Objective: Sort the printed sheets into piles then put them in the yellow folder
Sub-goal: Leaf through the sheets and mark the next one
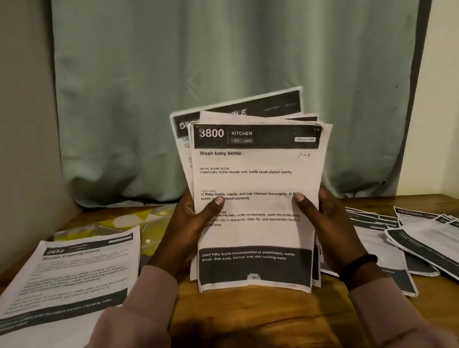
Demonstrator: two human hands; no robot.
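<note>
I hold a stack of printed sheets upright above the table, its lower edge resting near the wood. The front sheet reads "3800 KITCHEN, Wash baby bottle". My left hand grips the stack's left side with the thumb on the front. My right hand grips the right side the same way. A pile of sheets headed "2652" lies flat at the left. The yellow folder lies behind that pile, partly covered by it. More sheets are spread loosely at the right.
The wooden table stands in a corner. A grey-green curtain hangs right behind it, with walls at both sides. The loose sheets at the right reach the table's right edge.
</note>
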